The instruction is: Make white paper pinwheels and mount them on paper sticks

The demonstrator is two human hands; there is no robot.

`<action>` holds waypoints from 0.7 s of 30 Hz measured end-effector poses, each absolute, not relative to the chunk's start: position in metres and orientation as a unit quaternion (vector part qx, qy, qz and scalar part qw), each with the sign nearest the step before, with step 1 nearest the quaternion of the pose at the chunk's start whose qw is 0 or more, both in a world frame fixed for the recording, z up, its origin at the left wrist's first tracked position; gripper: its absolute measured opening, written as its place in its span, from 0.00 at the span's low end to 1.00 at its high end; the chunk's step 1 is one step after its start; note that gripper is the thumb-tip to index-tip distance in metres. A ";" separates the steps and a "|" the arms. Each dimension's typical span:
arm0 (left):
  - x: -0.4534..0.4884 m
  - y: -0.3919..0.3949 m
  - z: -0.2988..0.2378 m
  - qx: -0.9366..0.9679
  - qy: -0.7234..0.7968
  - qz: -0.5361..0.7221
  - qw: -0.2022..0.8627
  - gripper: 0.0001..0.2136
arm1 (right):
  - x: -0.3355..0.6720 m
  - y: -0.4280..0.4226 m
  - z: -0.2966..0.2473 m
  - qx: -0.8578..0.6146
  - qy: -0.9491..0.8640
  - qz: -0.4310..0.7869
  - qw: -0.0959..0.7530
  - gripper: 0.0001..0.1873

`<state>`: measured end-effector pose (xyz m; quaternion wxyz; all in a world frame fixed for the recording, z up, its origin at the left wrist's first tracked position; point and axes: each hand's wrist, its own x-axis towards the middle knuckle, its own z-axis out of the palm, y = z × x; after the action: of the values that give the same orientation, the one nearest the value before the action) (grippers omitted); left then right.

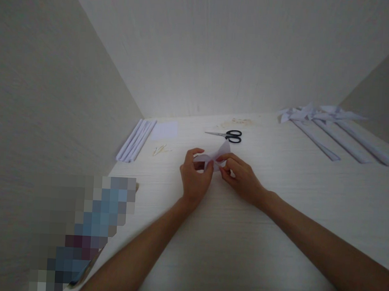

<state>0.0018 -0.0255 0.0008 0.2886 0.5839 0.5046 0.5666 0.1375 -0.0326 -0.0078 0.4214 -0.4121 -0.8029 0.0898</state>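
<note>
A small piece of white paper, bent into a pinwheel [224, 150], is held between both hands above the white tabletop. My left hand [195, 174] curls round its left side, with the thumb pressed near the centre. My right hand [239, 174] pinches the paper's right side close to the middle; whether a small stick or pin is also between these fingers, I cannot tell. Just beyond the hands lie black-handled scissors [233, 136], their blades pointing left. Several thin pale sticks [161, 150] rest left of my left hand.
Several rolled white paper tubes [136, 140] lie by the left wall, beside a flat paper sheet [165, 130]. Three paper pinwheels on tube handles [340, 140] lie at the right. Small crumbs [241, 121] sit near the back wall. A pixelated area covers the lower left.
</note>
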 end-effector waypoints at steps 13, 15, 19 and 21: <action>0.002 -0.024 0.000 0.574 0.502 0.567 0.312 0.15 | 0.138 -0.033 -0.005 -0.409 -0.796 0.105 0.434 0.09; 0.001 -0.023 0.000 0.572 0.500 0.567 0.318 0.15 | 0.138 -0.033 -0.005 -0.410 -0.796 0.102 0.433 0.09; 0.001 -0.023 0.000 0.566 0.491 0.572 0.335 0.14 | 0.139 -0.033 -0.006 -0.405 -0.795 0.111 0.439 0.10; 0.000 -0.022 0.000 0.561 0.487 0.574 0.345 0.14 | 0.140 -0.032 -0.006 -0.401 -0.792 0.122 0.444 0.11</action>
<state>0.0000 -0.0221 0.0002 0.3445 0.5613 0.4865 0.5740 0.1400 -0.0321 -0.0064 0.4436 -0.4006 -0.7924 0.1221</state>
